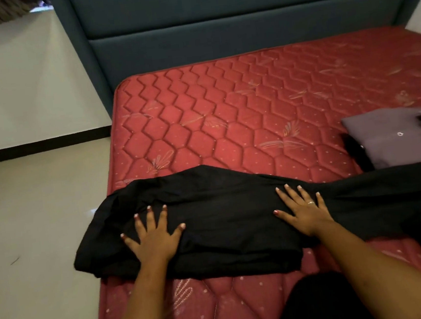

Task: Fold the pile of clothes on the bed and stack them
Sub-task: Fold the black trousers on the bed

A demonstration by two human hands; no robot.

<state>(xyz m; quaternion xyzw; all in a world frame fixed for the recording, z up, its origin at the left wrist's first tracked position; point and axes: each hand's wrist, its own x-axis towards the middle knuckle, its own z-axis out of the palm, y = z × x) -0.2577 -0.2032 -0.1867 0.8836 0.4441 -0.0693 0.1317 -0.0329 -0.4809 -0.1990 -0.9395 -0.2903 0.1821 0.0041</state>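
One big red quilted mattress (223,98) fills most of the view, with a teal headboard (240,29) behind it. A black garment (226,224) lies across the bed's near edge, its left end poking past the side. A folded grey shirt (394,140) sits farther right. The left hand (154,236) and right hand (303,211) both rest palm-down on the black garment, fingers spread, with a ring (310,202) on the right one.
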